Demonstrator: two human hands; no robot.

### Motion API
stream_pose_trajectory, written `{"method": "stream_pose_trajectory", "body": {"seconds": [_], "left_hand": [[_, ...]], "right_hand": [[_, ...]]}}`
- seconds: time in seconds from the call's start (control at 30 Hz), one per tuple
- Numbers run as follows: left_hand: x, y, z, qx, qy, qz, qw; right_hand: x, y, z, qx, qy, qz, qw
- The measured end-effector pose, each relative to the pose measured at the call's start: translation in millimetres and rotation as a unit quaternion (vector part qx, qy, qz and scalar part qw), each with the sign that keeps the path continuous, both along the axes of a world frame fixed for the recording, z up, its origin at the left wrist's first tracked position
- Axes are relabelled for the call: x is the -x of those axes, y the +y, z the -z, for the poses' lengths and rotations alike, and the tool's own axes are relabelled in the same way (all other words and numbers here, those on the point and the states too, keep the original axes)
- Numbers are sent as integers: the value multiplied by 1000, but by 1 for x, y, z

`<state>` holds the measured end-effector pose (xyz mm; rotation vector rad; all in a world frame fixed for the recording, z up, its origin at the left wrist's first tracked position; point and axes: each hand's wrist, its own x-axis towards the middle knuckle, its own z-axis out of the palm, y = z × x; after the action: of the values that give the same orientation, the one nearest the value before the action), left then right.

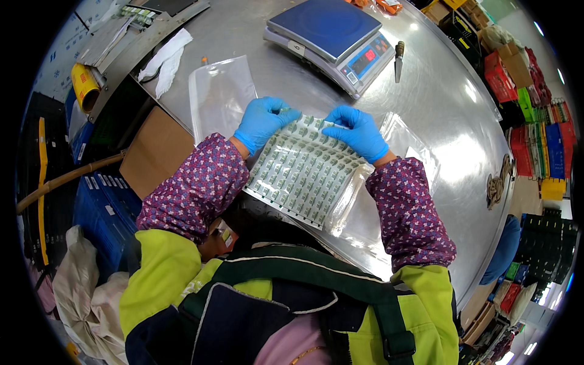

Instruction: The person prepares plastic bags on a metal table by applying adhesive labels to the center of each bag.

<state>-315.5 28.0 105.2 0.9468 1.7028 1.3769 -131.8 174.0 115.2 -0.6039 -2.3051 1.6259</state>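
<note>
A sheet of small green-and-white printed labels (pixel 301 173) lies tilted in front of me, its lower part under shiny clear film. My left hand (pixel 266 121), in a blue glove, pinches its upper left corner. My right hand (pixel 358 132), gloved the same, holds the top edge near the right corner between thumb and fingers. Clear plastic bags (pixel 353 200) lie beneath and to the right of the sheet. Another clear plastic bag (pixel 221 91) rests flat beyond my left hand, and more clear bags (pixel 410 141) sit to the right of my right hand.
On the steel table (pixel 442 100) stands a digital scale (pixel 324 27) with a blue platform. A knife (pixel 399 61) lies right of it. White cloth or paper (pixel 169 59) is at the left edge, a cardboard box (pixel 157 150) below it. A rope bundle (pixel 497 185) lies far right.
</note>
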Motion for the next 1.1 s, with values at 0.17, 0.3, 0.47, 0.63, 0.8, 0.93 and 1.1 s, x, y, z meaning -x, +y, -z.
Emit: {"method": "stream_pose_trajectory", "body": {"seconds": [0.17, 0.3, 0.47, 0.63, 0.8, 0.93, 1.1], "left_hand": [[0, 1, 4, 4, -39, -9, 999], [-4, 1, 7, -8, -104, -5, 995], [-7, 5, 2, 4, -117, -15, 993], [-8, 8, 0, 19, -92, -6, 996], [-14, 9, -5, 5, -101, -17, 995], [-13, 11, -1, 12, -96, -21, 995], [-15, 13, 1, 9, -111, -17, 994]], "right_hand": [[0, 8, 5, -20, -10, -1, 1000], [-2, 18, 11, -29, -31, -8, 999], [11, 14, -4, -214, 116, 65, 968], [32, -6, -32, -327, 67, 2, 943], [40, -12, -30, -409, 41, -17, 911], [39, -13, -28, -417, 16, -14, 909], [37, -17, -29, -456, 23, 0, 890]]}}
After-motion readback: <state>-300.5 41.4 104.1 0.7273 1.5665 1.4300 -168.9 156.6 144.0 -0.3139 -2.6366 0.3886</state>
